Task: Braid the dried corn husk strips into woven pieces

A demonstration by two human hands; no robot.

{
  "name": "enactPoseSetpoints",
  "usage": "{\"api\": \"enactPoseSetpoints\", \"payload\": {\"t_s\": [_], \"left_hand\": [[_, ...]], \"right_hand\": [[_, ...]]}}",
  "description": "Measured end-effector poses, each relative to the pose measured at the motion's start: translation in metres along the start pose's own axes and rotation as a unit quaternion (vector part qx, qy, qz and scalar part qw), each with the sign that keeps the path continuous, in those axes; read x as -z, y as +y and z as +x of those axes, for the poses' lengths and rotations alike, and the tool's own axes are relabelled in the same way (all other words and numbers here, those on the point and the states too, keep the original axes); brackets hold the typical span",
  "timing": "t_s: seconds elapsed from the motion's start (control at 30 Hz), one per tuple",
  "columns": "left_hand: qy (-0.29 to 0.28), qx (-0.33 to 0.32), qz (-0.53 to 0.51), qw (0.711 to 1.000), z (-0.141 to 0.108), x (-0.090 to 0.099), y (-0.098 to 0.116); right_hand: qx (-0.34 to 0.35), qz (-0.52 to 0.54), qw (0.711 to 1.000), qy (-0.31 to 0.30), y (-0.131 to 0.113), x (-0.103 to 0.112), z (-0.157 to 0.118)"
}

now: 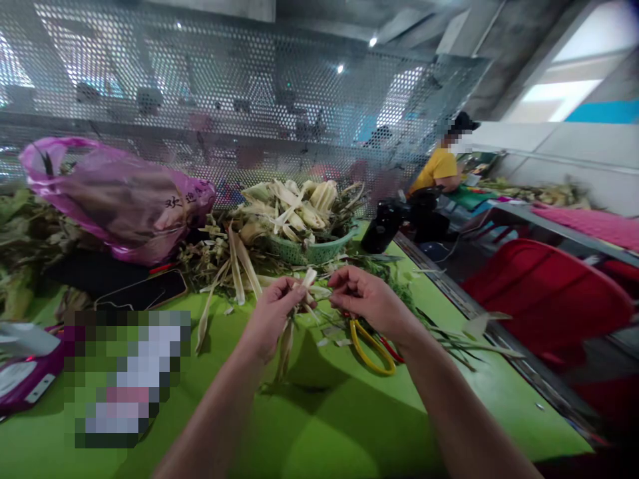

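Note:
Over the green table, my left hand (272,309) is closed on a small bundle of pale dried corn husk (310,278). Some husk sticks up past the thumb, and a longer strip (285,349) hangs below the palm. My right hand (367,299) is just to the right, its fingers curled into a pinch near the bundle's loose end. What lies between those fingertips is too small to make out. Under the right wrist lie scissors (372,349) with yellow and red handles. Husk scraps (332,332) are scattered beside them.
Behind my hands stands a green basket (314,253) heaped with corn husks (299,206). A pink plastic bag (130,206), a phone (144,289) and a purple device (30,372) are at left. A black camera-like object (382,226) and red chair (544,299) are right; a person (436,166) sits beyond.

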State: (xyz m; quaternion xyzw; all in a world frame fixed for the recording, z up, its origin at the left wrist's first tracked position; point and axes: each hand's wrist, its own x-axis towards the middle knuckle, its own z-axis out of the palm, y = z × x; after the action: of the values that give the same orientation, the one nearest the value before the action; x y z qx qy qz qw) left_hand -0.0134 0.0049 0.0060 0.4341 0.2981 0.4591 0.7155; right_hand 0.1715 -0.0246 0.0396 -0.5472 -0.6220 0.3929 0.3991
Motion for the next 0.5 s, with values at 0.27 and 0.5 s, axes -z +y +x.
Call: {"api": "enactPoseSetpoints", "payload": {"t_s": [0.27, 0.5], "left_hand": [[-0.066, 0.013, 0.046, 0.997, 0.0, -0.007, -0.011], [-0.037, -0.017, 0.092, 0.995, 0.005, -0.002, -0.009]], "right_hand": [[0.06, 0.008, 0.998, 0.005, 0.003, -0.014, -0.002], [-0.03, 0.03, 0.997, -0.062, 0.008, -0.005, 0.001]]}}
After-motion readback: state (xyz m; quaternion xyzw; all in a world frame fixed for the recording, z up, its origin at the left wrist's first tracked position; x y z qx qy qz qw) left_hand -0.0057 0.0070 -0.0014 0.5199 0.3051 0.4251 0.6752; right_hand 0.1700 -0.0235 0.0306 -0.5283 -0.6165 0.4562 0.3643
